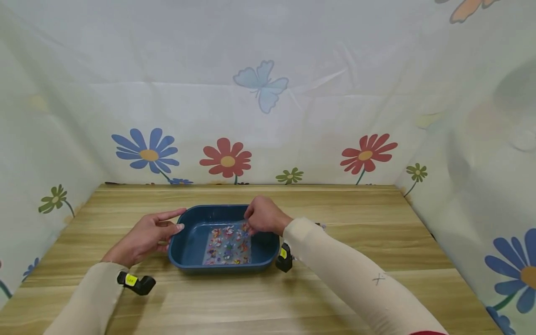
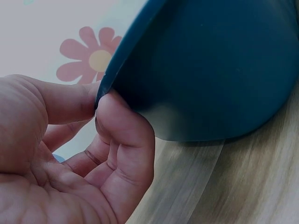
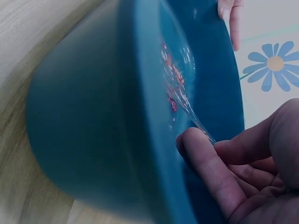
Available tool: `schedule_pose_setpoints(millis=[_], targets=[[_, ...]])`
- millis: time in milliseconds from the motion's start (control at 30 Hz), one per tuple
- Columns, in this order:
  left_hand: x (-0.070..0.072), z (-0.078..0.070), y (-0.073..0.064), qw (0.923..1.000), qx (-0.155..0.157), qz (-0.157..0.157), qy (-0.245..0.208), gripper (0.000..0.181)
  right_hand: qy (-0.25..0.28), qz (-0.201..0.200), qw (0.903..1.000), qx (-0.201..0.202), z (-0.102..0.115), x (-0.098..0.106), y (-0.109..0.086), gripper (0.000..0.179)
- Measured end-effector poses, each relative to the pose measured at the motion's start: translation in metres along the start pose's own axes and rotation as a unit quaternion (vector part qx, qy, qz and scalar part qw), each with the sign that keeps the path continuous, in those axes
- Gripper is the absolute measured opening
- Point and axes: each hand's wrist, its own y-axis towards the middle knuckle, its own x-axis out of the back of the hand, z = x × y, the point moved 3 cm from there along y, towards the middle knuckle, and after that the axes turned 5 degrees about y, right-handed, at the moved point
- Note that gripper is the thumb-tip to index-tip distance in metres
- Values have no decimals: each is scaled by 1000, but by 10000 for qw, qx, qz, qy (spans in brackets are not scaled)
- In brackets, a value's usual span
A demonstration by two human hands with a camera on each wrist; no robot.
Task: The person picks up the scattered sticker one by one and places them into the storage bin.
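A blue plastic basin (image 1: 180, 266) with rounded corners rests on the wooden table. Inside it lies a clear plastic sheet (image 1: 228, 245) dotted with small colourful figures, perhaps stickers. My left hand (image 1: 146, 235) pinches the basin's left rim between thumb and fingers, as the left wrist view shows up close on the rim (image 2: 119, 60). Over the basin's right part, my right hand (image 1: 264, 216) pinches the sheet's upper right corner. In the right wrist view, the clear sheet (image 3: 180, 88) stretches away from the thumb and fingertip, slanting up from the basin floor.
Partly hidden behind my right sleeve (image 1: 347, 270), a small patterned item (image 1: 321, 225) shows on the table (image 1: 360, 204). Black wrist cameras (image 1: 140, 284) sit on both wrists. A flower-printed cloth (image 1: 310, 121) hangs behind the table and at both sides.
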Motion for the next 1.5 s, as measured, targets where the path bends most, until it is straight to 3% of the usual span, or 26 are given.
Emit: schedule_pose_setpoints(millis=[400, 900, 1167, 1500], targets=[[-2, 0, 0, 10000, -19, 4, -10, 68, -1019, -147, 9944, 221, -5, -5, 4, 25], [-4, -1, 0, 10000, 20, -20, -55, 68, -1416, -279, 9894, 182, -7, -8, 5, 18], [-3, -3, 0, 9999, 25, 12, -101, 69, -1466, -336, 9886, -37, -6, -10, 7, 21], [-1, -2, 0, 9999, 10, 8, -108, 70, -1688, -481, 9845, 29, -6, -11, 8, 21]])
